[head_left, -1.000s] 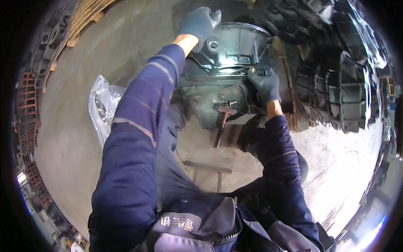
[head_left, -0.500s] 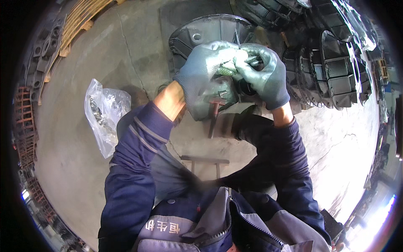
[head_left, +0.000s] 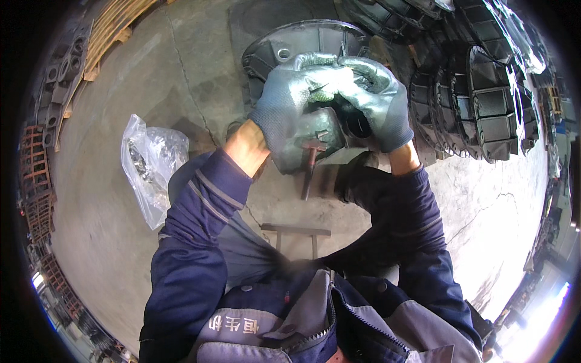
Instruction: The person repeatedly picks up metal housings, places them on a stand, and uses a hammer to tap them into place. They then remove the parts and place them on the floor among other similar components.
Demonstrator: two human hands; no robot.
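My left hand (head_left: 287,100) and my right hand (head_left: 380,100), both in grey work gloves, meet over a large dark ribbed round casting (head_left: 272,51). The fingers of both are closed and pressed together at the tips. Strong glare washes out the spot where they touch, so whatever lies between them is hidden or too small to name. A thin dark piece sticks up just beyond the fingertips. Below the hands, a hammer (head_left: 310,163) rests with its head against the casting's near part and its handle toward me.
A clear plastic bag of small metal parts (head_left: 148,166) lies on the concrete floor at left. Similar dark castings (head_left: 478,100) are stacked at right. A wooden pallet (head_left: 115,39) stands at far left. A small metal-framed stool (head_left: 296,230) shows between my legs.
Both hands have shifted slightly, and the fingers have curled closer around the spot where they meet. The thin dark piece shows less above them. The hammer and bag stay put.
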